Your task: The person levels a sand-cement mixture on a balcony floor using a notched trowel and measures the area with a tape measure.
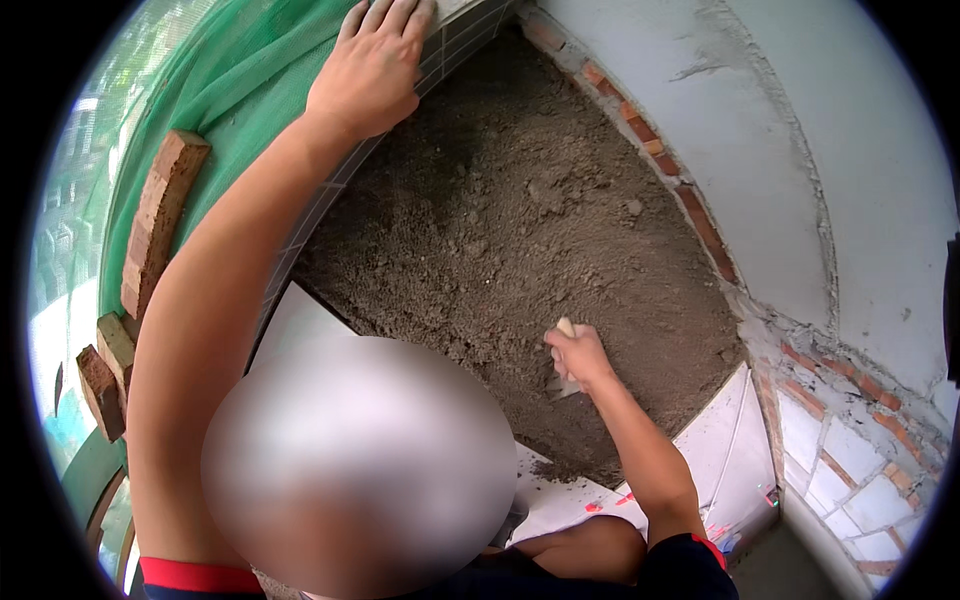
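My right hand (580,352) is wrapped firmly around the pale, rounded handle of a small flat-bladed metal trowel (566,388), its fingers curled closed on it. The trowel is at the lower right part of a broad bed of damp grey-brown mortar (480,230), its blade low against the crumbly material; I cannot tell how deep its edge sits.

My left hand (372,70) reaches far forward and lies palm down on top of a low wall faced with dark grey rectangular tiles (457,45), fingers extended and slightly parted, with nothing visible in them; their tips run up to the view's upper edge. Beside that arm hangs green mesh netting (250,80), with a rough brown brick block (160,220) against it.

Large glossy white floor tiles (720,440) border the mortar on my near side. Along its right runs a row of orange-red bricks (705,230) beneath a grey plastered wall (870,180).
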Demonstrator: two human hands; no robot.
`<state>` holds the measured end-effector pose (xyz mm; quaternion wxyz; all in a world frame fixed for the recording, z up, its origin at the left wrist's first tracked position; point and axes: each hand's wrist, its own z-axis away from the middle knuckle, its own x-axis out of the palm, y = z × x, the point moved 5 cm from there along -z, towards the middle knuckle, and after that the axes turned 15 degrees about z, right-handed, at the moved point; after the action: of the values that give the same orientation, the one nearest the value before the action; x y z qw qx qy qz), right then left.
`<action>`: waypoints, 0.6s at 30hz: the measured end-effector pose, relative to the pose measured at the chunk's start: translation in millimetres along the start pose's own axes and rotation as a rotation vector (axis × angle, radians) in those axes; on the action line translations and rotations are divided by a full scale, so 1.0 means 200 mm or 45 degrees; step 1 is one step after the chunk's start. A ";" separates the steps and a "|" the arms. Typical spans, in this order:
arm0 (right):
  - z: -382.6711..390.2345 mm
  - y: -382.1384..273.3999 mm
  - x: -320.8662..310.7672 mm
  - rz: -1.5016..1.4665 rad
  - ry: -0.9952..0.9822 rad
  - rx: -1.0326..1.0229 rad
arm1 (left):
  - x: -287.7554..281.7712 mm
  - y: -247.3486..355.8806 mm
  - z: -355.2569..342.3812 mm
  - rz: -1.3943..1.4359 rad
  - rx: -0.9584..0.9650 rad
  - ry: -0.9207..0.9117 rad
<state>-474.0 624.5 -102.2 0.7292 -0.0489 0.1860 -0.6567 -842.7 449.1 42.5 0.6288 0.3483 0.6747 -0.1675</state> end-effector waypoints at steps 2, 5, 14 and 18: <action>-0.01 0.02 0.04 0.012 0.009 -0.011 | 0.05 -0.02 0.02 -0.003 0.034 0.080; -0.03 0.03 0.08 -0.029 0.060 -0.143 | 0.07 -0.07 0.03 -0.010 0.071 0.161; -0.01 0.13 0.09 -0.042 0.164 -0.474 | -0.04 -0.10 0.08 0.326 0.222 0.392; 0.08 0.19 0.01 -0.104 0.319 -0.569 | -0.15 0.22 0.69 0.651 0.501 0.398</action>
<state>-433.8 624.9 -100.3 0.6445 -0.1347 0.4133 -0.6290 -712.1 379.7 60.0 0.4606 0.6416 0.6086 -0.0760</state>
